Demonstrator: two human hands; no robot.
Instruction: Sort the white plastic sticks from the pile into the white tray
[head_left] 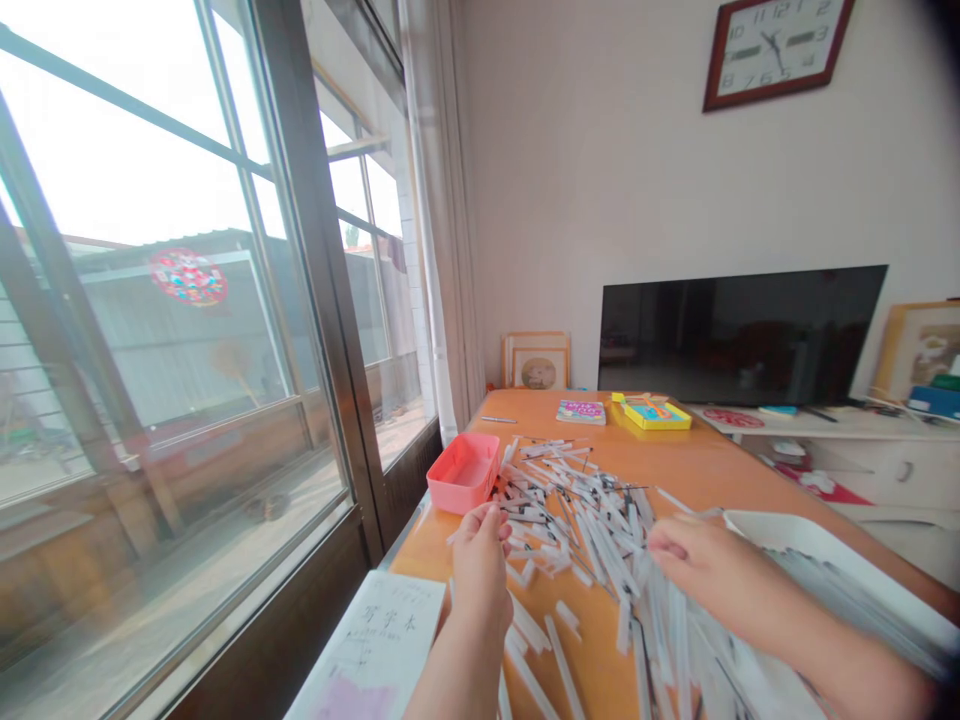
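Note:
My left hand (480,545) is closed just in front of a pink plastic basket (459,490), its fingers curled together. A small pale tip shows beside its thumb, too little to name. To the right, my right hand (679,545) is closed too, slightly blurred, over the edge of a loose heap of pen parts (600,530). Whatever its fingers hold is hidden. The heap is made of clear and whitish tubes, many with black ends, spread across the wooden table (525,405). Loose white tubes (529,625) lie between my forearms.
A white tray (750,522) with many pen-like sticks stands at the right, partly behind my right forearm. A notebook (375,640) lies at the near left, by the window. Farther back are a pen (499,420), a booklet (581,412) and a yellow box (660,418).

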